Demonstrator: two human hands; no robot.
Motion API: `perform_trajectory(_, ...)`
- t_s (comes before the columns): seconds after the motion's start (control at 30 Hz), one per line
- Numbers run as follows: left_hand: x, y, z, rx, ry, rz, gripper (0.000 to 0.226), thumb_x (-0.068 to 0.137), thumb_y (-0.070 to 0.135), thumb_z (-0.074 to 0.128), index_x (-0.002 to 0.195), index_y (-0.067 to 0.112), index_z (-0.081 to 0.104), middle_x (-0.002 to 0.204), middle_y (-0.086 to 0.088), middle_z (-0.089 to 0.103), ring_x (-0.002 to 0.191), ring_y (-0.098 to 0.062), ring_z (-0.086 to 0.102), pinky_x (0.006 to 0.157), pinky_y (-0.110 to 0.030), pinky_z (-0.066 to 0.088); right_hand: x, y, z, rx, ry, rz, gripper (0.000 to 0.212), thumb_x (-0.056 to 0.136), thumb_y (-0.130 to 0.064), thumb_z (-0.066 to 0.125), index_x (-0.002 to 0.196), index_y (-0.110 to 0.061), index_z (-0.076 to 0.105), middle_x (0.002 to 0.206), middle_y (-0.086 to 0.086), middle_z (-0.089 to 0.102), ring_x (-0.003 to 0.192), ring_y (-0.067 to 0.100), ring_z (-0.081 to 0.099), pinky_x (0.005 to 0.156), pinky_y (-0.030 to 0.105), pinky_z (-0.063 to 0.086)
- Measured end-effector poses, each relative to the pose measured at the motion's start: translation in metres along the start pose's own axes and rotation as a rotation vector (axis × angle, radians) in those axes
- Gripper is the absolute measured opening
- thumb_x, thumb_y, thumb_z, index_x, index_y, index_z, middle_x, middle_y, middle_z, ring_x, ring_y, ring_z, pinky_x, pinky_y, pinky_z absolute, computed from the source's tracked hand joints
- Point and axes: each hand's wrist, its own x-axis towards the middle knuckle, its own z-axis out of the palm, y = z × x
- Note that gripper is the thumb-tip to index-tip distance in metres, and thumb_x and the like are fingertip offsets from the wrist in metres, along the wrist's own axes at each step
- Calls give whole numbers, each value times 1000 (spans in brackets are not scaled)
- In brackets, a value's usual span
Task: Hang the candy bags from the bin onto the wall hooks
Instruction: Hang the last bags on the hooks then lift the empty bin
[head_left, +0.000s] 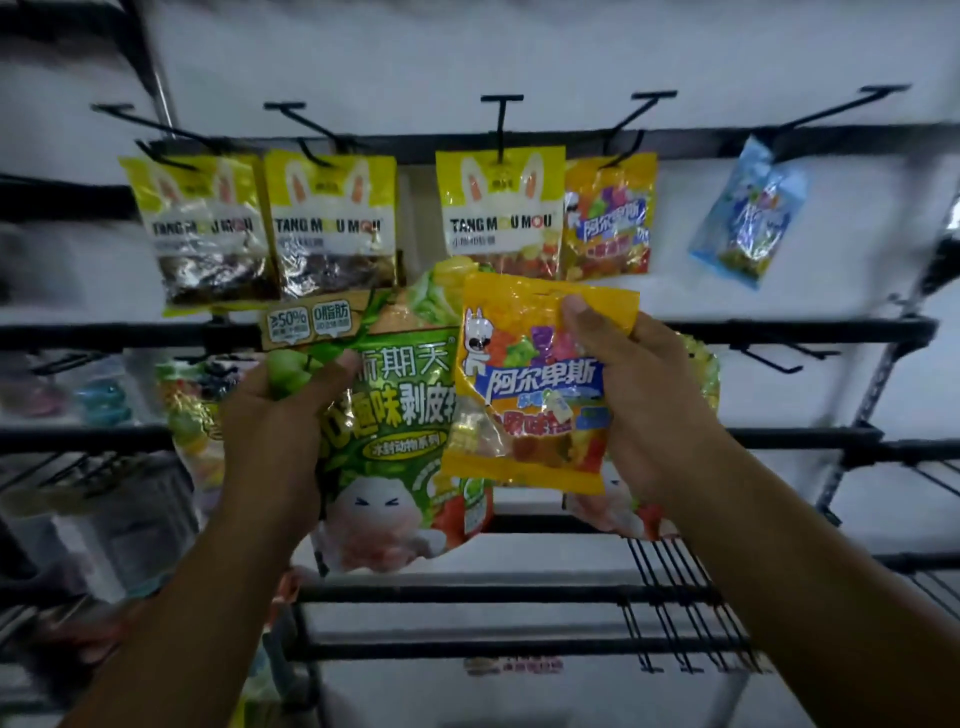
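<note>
My left hand (275, 421) grips the left edge of a large green candy bag (395, 415). My right hand (644, 410) holds a smaller orange candy bag (524, 395) by its right side, thumb on the front; it overlaps the green bag. Both are raised in front of the rack. On the top row of wall hooks (501, 119) hang three yellow rabbit-ear bags (498, 213), an orange gummy bag (610, 218) and a tilted blue bag (748, 213) at the right. The bin is not in view.
Black rails (779, 330) cross the white wall in rows. A bare hook (774, 358) sticks out at the right of the second row. More candy bags hang behind my hands at lower left (192, 410). Wire hooks (685, 608) jut out below.
</note>
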Motion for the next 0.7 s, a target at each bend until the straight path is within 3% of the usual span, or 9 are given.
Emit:
perform_trajectory(0.2,1,9,21,11,6,-45,10,81,13,77,73,20,74,93,-15,74,86,-37,71,78,-65,55,10,-25,-11,21,13,6,28,89,-32,68,109,-12,70,104,11,75,95,33,72,83,60,55)
perform_trajectory(0.47,8,2,49,42,-21,-51,8,79,13,76,75,21,77,89,-8,77,87,-32,73,86,-57,56,44,-43,-35,-15,87,-36,20,88,-37,70,97,-20,74,104,5,75,99,31,70,90,59,53)
perform_trajectory(0.57,12,-2,56,59,-15,-40,10,79,13,76,73,21,76,83,-6,77,83,-31,74,82,-52,57,68,-57,-45,-17,96,-66,14,90,-33,69,90,-19,71,96,6,76,88,30,73,77,53,59)
perform_trajectory(0.63,15,-5,59,51,-8,-43,6,78,13,76,75,17,75,81,-7,77,80,-32,74,79,-49,57,85,-68,-50,-36,108,-96,14,91,-32,68,87,-19,68,83,1,76,77,27,74,61,40,60)
perform_trajectory(0.7,16,-7,60,40,4,-53,6,73,14,77,77,14,73,82,-10,76,78,-33,73,80,-53,57,106,-77,-54,-70,137,-115,17,91,-36,67,88,-19,64,69,-6,71,64,19,71,45,24,50)
